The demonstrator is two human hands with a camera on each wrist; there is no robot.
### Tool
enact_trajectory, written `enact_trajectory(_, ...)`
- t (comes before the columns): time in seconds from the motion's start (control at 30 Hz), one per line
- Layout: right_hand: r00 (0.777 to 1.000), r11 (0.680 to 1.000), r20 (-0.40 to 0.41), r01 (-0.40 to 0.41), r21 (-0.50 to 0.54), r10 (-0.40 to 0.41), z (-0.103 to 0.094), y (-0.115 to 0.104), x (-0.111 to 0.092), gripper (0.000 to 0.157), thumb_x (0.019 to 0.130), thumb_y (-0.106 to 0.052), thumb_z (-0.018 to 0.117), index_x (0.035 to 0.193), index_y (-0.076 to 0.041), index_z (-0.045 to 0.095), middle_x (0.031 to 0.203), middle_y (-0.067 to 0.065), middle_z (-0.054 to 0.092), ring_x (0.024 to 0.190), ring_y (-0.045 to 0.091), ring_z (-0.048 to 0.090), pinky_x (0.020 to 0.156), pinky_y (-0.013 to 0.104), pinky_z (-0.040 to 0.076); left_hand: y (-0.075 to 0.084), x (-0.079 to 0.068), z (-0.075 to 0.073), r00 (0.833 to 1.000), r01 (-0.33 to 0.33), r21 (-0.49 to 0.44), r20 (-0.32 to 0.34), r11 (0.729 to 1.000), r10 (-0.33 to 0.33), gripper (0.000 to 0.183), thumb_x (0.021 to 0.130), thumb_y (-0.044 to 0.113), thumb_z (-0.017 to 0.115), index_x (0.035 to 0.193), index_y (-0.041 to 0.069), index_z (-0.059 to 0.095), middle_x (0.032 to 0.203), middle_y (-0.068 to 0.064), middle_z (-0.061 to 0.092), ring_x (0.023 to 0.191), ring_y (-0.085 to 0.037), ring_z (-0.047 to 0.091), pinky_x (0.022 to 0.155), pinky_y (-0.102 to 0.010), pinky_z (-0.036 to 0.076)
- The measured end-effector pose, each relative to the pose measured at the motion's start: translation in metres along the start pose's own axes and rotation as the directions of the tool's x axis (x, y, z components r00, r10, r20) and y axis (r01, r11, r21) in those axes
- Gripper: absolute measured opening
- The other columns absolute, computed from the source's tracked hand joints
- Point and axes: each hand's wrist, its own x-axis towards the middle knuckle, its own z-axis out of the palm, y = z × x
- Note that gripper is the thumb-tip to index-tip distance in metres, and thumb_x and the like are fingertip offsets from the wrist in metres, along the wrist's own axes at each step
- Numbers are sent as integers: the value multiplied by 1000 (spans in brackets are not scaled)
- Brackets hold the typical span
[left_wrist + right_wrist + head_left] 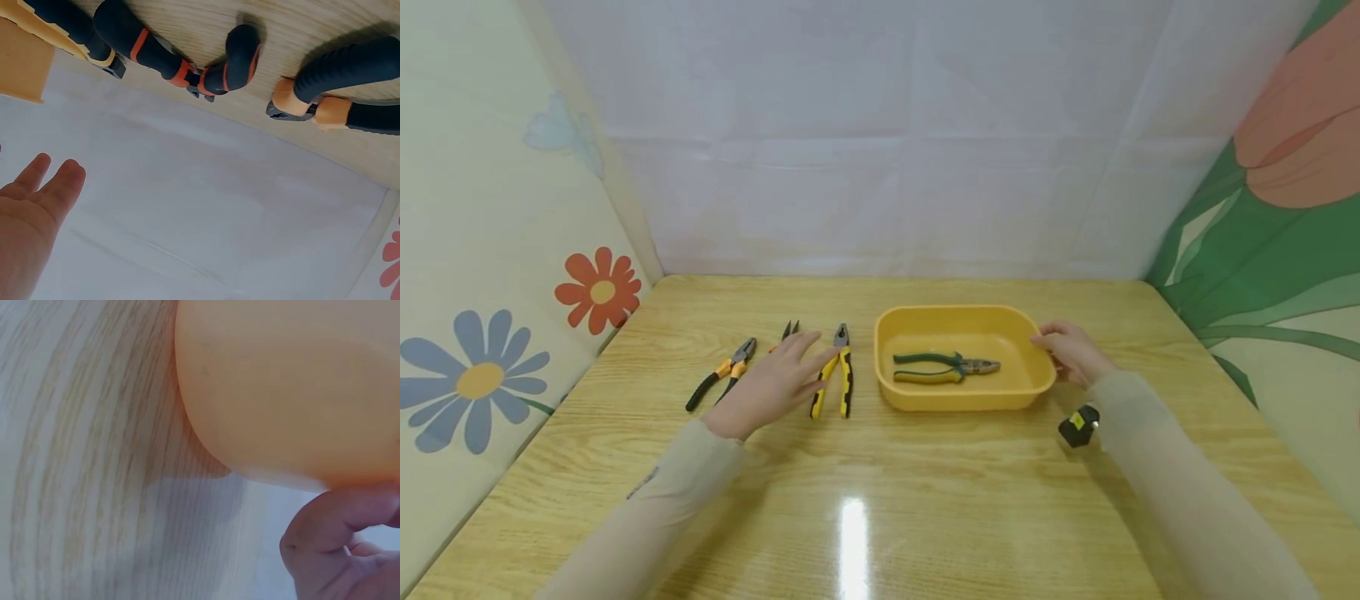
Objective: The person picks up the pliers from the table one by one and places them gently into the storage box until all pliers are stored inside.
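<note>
My right hand (1075,352) grips the right end of a yellow plastic tub (962,400), with the thumb at its rim. In the right wrist view, bent fingers (337,519) touch the tub's wall. Inside the tub lie green-and-yellow combination pliers (928,377). My left hand (771,383), fingers spread and holding nothing, is over the table among three pliers. Yellow-and-black pliers (846,379) lie right of it, and black-and-orange pliers (726,372) lie left. Pliers with black and red-orange handles (156,56) are partly hidden behind it in the head view.
A small black block with a yellow patch (1078,427) is beside the right sleeve; I cannot tell whether it rests on the table. A wood-grain table (925,500) carries everything. White cloth (887,167) hangs at the back, with flower-printed panels (482,367) at the sides.
</note>
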Motion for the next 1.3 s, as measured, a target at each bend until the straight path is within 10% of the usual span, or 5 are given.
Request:
enact_trajectory(0.73,1000,1000,-2,2,-7,-2,-1,1,0,35,106,-16,44,131,8,37,86,-4,54,68,6,56,62,26,55,-16,-29,0,993,-7,129,-119,992,23,51,87,12,79,135,3,62,127,-27,58,114,-43,59,89,-50,56)
enact_trajectory(1.1,1000,1000,-4,-2,-2,2,2,0,0,32,106,-16,44,129,6,38,85,-4,53,67,5,54,62,25,55,-29,-42,-3,991,113,96,-77,989,-106,53,89,8,76,139,5,58,132,-31,55,121,-53,54,90,-61,53)
enact_trajectory(1.3,1000,1000,-7,-5,-3,5,1,-1,0,34,106,-16,44,130,7,37,84,-4,53,67,5,55,62,25,55,-36,-47,-2,987,66,139,-154,988,-45,48,85,6,79,131,0,64,124,-32,58,112,-49,59,90,-58,53)
